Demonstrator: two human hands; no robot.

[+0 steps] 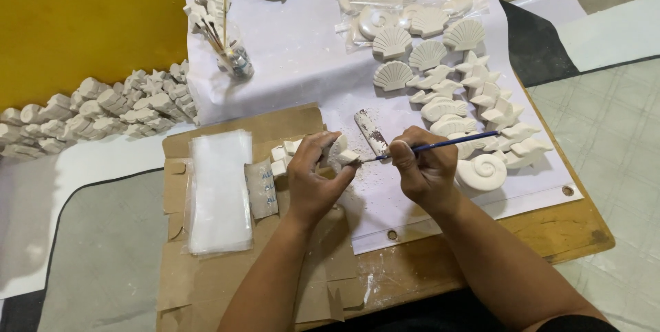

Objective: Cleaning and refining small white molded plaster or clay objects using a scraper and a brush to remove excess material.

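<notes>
Left hand grips a small white plaster piece, fingers wrapped around it, held just above the white sheet near the cardboard edge. Right hand pinches a thin blue-handled tool, fingers closed on the handle, tip touching the piece's right side. A speckled sanding stick lies on the sheet between the hands, white dust around it. Just left of the left hand, a few small plaster bits sit on the cardboard beside a folded paper strip and a stack of clear bags. Right of the right hand, a spiral shell cast, then rows of fish and bird casts and scallop casts farther up. More casts in bags at the top. Jar with brushes upper left on the sheet. Pile of casts on the floor at left by the yellow wall.
</notes>
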